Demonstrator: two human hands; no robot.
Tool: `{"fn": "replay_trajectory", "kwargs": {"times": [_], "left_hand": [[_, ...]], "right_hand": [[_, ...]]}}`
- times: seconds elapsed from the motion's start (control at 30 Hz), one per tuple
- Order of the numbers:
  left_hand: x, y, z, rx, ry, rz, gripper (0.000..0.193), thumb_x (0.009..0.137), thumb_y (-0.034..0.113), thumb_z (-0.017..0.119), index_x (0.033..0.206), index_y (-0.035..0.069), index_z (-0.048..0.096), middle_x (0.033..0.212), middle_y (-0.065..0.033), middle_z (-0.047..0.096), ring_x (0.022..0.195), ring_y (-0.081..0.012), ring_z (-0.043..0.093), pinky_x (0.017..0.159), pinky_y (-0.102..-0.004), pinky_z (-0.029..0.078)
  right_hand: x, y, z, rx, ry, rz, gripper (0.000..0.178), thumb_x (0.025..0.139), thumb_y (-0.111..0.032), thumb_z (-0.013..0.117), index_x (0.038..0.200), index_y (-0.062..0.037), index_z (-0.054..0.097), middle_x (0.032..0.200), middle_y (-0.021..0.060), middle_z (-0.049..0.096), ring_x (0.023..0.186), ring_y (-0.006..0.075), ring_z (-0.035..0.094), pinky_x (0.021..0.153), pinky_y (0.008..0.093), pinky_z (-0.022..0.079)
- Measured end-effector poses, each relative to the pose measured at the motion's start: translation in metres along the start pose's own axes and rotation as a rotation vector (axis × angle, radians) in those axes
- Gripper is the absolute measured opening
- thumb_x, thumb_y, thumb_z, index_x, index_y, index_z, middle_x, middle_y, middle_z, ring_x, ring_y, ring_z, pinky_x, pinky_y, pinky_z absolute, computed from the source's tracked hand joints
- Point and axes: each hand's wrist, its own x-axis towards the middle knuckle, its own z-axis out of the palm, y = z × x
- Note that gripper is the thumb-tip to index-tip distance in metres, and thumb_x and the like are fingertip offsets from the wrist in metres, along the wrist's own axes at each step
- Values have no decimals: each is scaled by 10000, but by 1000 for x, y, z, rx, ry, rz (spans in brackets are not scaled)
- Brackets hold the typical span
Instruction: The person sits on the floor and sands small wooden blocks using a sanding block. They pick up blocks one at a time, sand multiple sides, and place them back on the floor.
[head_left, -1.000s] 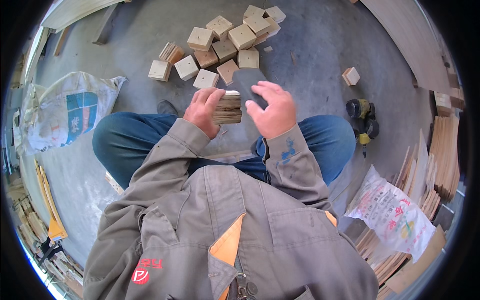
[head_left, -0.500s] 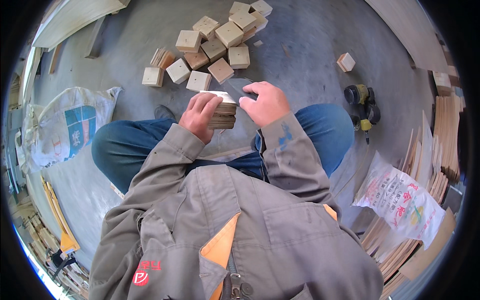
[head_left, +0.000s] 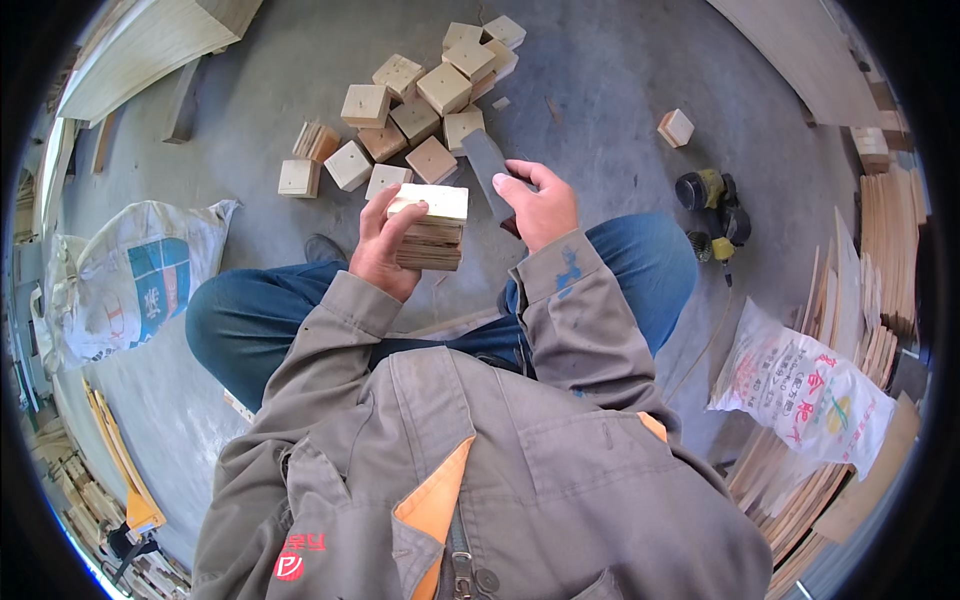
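My left hand (head_left: 385,245) grips a layered plywood block (head_left: 432,240) by its left side, with the pale top face turned up. In my right hand (head_left: 543,203) is a flat, dark grey sanding block (head_left: 484,168), its long face tilted upright. A small gap separates it from the plywood block. Just beyond both hands, a loose pile of similar wooden blocks (head_left: 417,120) lies on the concrete floor, most with a small dark mark on the upper face.
To the right lie a single wooden block (head_left: 676,128) and a yellow-and-black power tool (head_left: 713,205) with a cord. White printed sacks lie at left (head_left: 110,270) and right (head_left: 800,385). Stacked wood strips (head_left: 890,250) line the right side. Large boards (head_left: 150,50) stand far left.
My right hand has drawn the sanding block away from the plywood block's top and turned it more upright. The left hand has shifted slightly down and left with the plywood block.
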Motion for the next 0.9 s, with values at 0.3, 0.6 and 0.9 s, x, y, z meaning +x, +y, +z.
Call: {"fn": "replay_trajectory", "kwargs": {"times": [0.3,0.6,0.9], "left_hand": [[9,3,0,-227,119,-95,853,671,-97,827,1406,194,506,1567,-180,338,1432,-384,445,1129,-429,482],[10,7,-13,-1122,294,-572,458,994,178,714,1438,104,626,1531,-124,517,1453,-259,443,1138,-420,458],[11,-26,-16,-1368,428,-773,1002,720,-97,728,1609,-63,267,1639,-232,350,1512,-366,378,1240,-467,342]], "right_hand": [[-11,24,33,628,-54,226,375,1036,-159,633,1346,42,570,1157,127,683,908,211,720,719,384,646],[-8,23,41,710,-97,254,377,1046,-135,616,1352,72,544,1232,177,671,1068,238,701,933,406,608],[-9,21,50,767,-193,194,353,1032,-88,622,1347,60,564,1229,145,677,1056,218,693,929,378,600]]}}
